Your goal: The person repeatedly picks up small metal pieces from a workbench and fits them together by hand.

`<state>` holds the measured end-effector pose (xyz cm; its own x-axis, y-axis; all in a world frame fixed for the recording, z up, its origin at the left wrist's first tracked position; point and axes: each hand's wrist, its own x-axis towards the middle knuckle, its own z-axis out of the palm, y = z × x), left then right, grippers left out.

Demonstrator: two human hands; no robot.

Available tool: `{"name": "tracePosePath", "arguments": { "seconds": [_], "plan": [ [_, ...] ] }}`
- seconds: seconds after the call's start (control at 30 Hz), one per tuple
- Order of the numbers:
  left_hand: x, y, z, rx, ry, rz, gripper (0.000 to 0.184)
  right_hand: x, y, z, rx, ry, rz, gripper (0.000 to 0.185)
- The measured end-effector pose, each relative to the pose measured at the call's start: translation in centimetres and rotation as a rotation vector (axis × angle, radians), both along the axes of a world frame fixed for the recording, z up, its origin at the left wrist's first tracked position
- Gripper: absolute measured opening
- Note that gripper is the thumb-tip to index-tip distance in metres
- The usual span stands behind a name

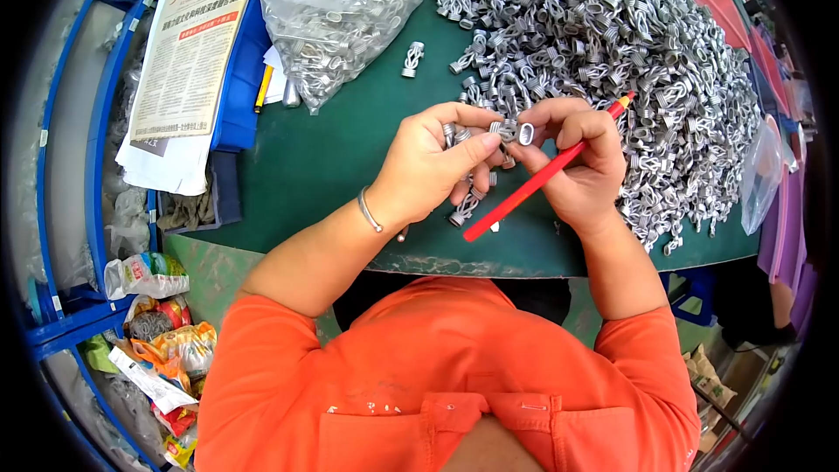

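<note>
Near the middle of the green table, my left hand is closed round a few small grey metal parts. My right hand pinches one end of a grey metal part and also holds a red pencil, which slants across the palm. Both hands' fingertips meet around that part. Below the left fingers lie more loose parts, partly hidden by the hand. A single part stands apart on the table, up and left of the hands.
A large heap of grey parts covers the table's right side. Behind on the left is a clear plastic bag of parts. Further left, a newspaper rests on a blue bin, beside a yellow pen. Blue shelving stands at far left.
</note>
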<state>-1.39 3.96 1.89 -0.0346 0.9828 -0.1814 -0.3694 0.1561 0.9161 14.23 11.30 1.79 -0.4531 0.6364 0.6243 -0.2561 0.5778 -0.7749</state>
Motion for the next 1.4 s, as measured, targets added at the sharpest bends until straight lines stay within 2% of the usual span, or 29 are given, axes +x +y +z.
{"name": "tracePosePath", "arguments": {
  "seconds": [0.13,0.2,0.23,0.3,0.4,0.43,0.47,0.53,0.67,0.7,0.73,0.8,0.83,0.87,0.93,1.0,1.1,1.2,1.27,1.37,1.4],
  "plan": [
    [0.0,0.1,-0.3,-0.034,-0.133,-0.049,0.024,0.1,0.0,-0.1,0.134,-0.047,-0.037,0.031],
    [-0.1,0.3,-0.2,-0.031,-0.151,-0.056,0.024,0.0,-0.2,0.0,0.047,0.019,0.055,0.028],
    [-0.4,0.4,-0.1,-0.078,-0.302,-0.041,0.026,0.0,-0.3,0.1,0.05,0.021,0.057,0.028],
    [-1.0,0.8,-0.2,-0.077,-0.507,-0.031,0.031,0.0,-0.4,0.2,-0.152,0.11,0.031,0.024],
    [-2.3,0.8,-0.9,-0.025,-0.641,0.044,0.033,0.1,0.9,-0.6,-0.042,-0.142,-0.167,0.018],
    [-2.3,0.8,-0.2,-0.078,-0.639,0.113,0.022,0.0,1.0,-0.7,-0.03,-0.219,-0.169,0.017],
    [-2.4,0.8,-0.3,-0.077,-0.643,0.115,0.022,-0.2,0.8,-0.8,-0.027,-0.263,-0.179,0.019],
    [-2.7,1.0,-0.2,0.006,-0.735,0.044,0.01,-0.3,0.8,-0.7,0.068,-0.425,-0.168,0.02],
    [-2.7,0.9,0.7,-0.001,-0.632,0.125,0.014,-0.4,0.6,-0.7,0.146,-0.554,-0.153,0.021],
    [-3.2,1.0,0.4,0.067,-0.613,0.124,0.01,-0.4,0.6,-0.6,0.131,-0.531,-0.157,0.021],
    [-3.7,1.0,0.4,0.061,-0.506,0.203,0.006,-0.4,0.6,-0.6,0.115,-0.508,-0.163,0.021],
    [-4.1,1.3,0.5,0.0,-0.062,0.399,0.01,-0.3,0.6,-0.8,0.092,-0.499,-0.164,0.021],
    [-4.6,1.4,0.4,0.016,0.153,0.395,0.011,-0.3,0.7,-0.8,0.07,-0.49,-0.166,0.021],
    [-4.7,1.7,0.1,0.021,0.157,0.396,0.011,-0.3,0.7,-0.7,0.075,-0.484,-0.166,0.021],
    [-4.5,2.8,0.0,0.349,0.893,0.438,0.01,-0.3,0.7,-0.3,0.045,-0.505,-0.178,0.021],
    [-4.3,3.6,0.7,0.385,1.204,0.308,0.013,-0.2,0.7,-0.4,0.039,-0.491,-0.189,0.021],
    [-4.0,5.4,-0.2,0.369,1.382,0.096,0.015,-0.2,0.7,-0.4,0.09,-0.432,-0.192,0.02],
    [-3.6,5.7,-0.3,0.301,1.486,0.047,0.013,-0.1,0.6,-0.4,0.081,-0.419,-0.184,0.02],
    [-4.3,5.6,-0.5,0.345,1.526,0.057,0.014,0.1,0.6,-0.5,0.062,-0.491,-0.195,0.019],
    [-5.1,4.5,0.9,0.065,0.817,0.177,0.008,0.2,0.7,-0.3,0.074,-0.409,-0.19,0.019],
    [-5.8,3.9,1.5,-0.044,0.438,0.156,0.014,0.2,0.7,-0.3,0.082,-0.364,-0.182,0.018]
  ]
}}
